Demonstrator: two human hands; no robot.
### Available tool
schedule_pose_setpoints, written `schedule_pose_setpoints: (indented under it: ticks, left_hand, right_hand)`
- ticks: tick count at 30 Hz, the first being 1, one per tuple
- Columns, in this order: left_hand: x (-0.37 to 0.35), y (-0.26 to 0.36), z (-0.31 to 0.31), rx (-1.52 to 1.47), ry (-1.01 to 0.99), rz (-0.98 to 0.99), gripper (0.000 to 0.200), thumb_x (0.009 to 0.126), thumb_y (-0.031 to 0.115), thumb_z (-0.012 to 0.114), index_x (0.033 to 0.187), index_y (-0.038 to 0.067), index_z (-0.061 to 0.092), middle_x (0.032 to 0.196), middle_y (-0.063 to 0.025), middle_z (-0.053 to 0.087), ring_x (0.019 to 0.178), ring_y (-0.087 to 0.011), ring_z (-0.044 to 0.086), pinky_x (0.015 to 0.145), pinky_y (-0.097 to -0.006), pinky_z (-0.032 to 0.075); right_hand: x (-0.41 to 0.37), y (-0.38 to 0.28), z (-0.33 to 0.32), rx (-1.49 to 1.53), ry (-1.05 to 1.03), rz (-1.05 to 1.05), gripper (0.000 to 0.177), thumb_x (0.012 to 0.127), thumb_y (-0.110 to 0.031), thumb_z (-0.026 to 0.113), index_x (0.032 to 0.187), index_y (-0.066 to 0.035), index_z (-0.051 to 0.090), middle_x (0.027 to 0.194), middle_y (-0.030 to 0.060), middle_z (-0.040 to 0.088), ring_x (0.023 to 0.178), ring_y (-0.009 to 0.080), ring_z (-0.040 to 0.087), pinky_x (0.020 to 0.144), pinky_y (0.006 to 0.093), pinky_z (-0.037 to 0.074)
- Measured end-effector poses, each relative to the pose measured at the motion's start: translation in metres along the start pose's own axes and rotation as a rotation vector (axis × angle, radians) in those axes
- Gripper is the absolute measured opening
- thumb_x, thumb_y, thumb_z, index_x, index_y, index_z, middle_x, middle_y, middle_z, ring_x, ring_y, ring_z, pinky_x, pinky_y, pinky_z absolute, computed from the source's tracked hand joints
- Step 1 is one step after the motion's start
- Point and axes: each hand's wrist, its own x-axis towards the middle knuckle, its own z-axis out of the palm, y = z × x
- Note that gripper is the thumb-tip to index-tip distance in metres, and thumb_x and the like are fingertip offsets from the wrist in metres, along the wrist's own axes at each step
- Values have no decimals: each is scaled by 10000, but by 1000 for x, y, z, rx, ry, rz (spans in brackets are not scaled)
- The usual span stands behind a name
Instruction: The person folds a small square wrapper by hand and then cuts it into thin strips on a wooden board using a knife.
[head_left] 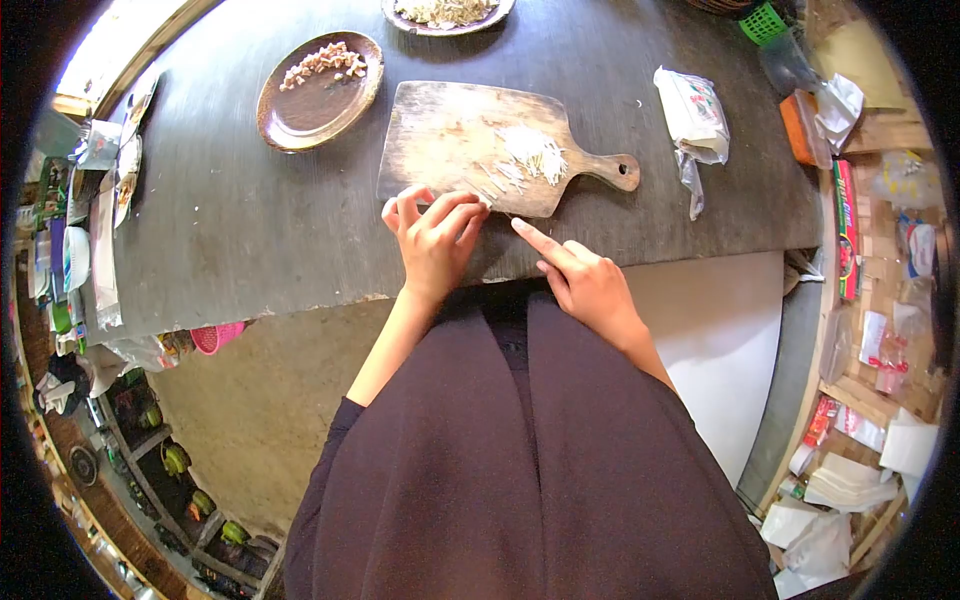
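A wooden cutting board (450, 130) with a holed handle lies near the table's front edge. Thin pale strips (535, 155) are heaped on its right half, with a few looser pieces toward the front. My left hand (432, 240) rests at the board's front edge, its fingers bent and drawn together beside a small pale piece at the fingertips. To the right, my right hand (590, 285) has its index finger stretched toward the board's front edge and the other fingers curled under. A thin dark edge shows by that fingertip; what the curled fingers hold is hidden.
A brown plate (310, 115) with small diced pieces (325, 65) stands back left of the board. Behind it is another plate (448, 25) heaped with pale shreds. A white plastic package (692, 115) lies on the dark table (220, 210) at right. Packets crowd the right-hand shelf.
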Motion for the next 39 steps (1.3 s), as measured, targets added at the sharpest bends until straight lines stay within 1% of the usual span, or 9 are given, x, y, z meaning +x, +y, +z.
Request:
schedule_pose_setpoints:
  ticks: [2, 6, 9, 11, 14, 23, 30, 35, 39]
  left_hand:
    - [0, 0, 0, 12, 5, 1, 125, 778, 221, 810, 890, 249, 763, 1028, 141, 725, 1070, -205, 529, 1001, -444, 299]
    - [0, 0, 0, 28, 7, 6, 133, 768, 214, 815, 887, 243, 762, 1026, 133, 727, 1075, -210, 531, 1000, -445, 305]
    - [0, -2, 0, 26, 2, 8, 138, 761, 207, 817, 884, 239, 762, 1027, 130, 728, 1074, -213, 532, 1001, -445, 309]
    - [-1, -2, 0, 18, -3, 6, 139, 759, 202, 818, 883, 237, 763, 1027, 129, 728, 1071, -214, 533, 1001, -445, 310]
    - [-2, -2, 1, 14, 12, 4, 134, 764, 197, 817, 881, 237, 765, 1024, 126, 730, 1064, -215, 533, 993, -445, 313]
    - [2, 3, -1, 16, 38, 9, 152, 756, 189, 817, 889, 240, 766, 1016, 144, 725, 1053, -197, 530, 991, -434, 308]
    - [0, 1, -1, 49, 17, 5, 157, 746, 180, 815, 882, 235, 758, 1030, 126, 717, 1061, -205, 534, 993, -441, 314]
    - [1, 2, -2, 43, 11, 8, 155, 738, 180, 815, 871, 230, 753, 1022, 122, 717, 1066, -206, 534, 994, -444, 316]
    - [1, 1, 0, 38, 17, 5, 157, 735, 180, 818, 869, 231, 752, 1015, 127, 718, 1061, -203, 536, 996, -443, 315]
  right_hand:
    - [-1, -1, 2, -17, -30, 9, 592, 993, -181, 626, 1530, -375, 470, 818, 115, 591, 686, 374, 642, 652, 477, 553]
    - [-1, -3, 5, -44, -38, 32, 594, 989, -193, 633, 1525, -388, 471, 818, 108, 591, 679, 371, 646, 638, 473, 557]
    - [-2, -4, 12, -97, 6, 27, 590, 991, -207, 634, 1524, -396, 468, 821, 99, 593, 659, 365, 649, 608, 470, 559]
    - [-2, -1, 20, -153, 39, -8, 613, 998, -250, 613, 1551, -430, 419, 788, 126, 595, 593, 343, 664, 553, 466, 577]
    - [3, 1, 25, -132, 52, -24, 621, 995, -243, 614, 1553, -433, 417, 794, 127, 601, 582, 339, 664, 541, 465, 577]
    - [2, 0, 9, -60, 14, -1, 609, 1008, -236, 600, 1558, -420, 413, 820, 145, 615, 643, 359, 673, 607, 483, 583]
    - [0, 0, 13, -47, -19, -8, 621, 1002, -226, 605, 1556, -428, 412, 812, 138, 610, 620, 362, 666, 578, 480, 579]
    - [1, -2, 18, -130, 9, -7, 617, 997, -236, 611, 1550, -434, 419, 809, 127, 618, 610, 347, 673, 561, 467, 579]
    - [9, -1, 26, -122, 17, -4, 614, 998, -238, 610, 1548, -435, 422, 821, 131, 621, 615, 344, 678, 560, 464, 580]
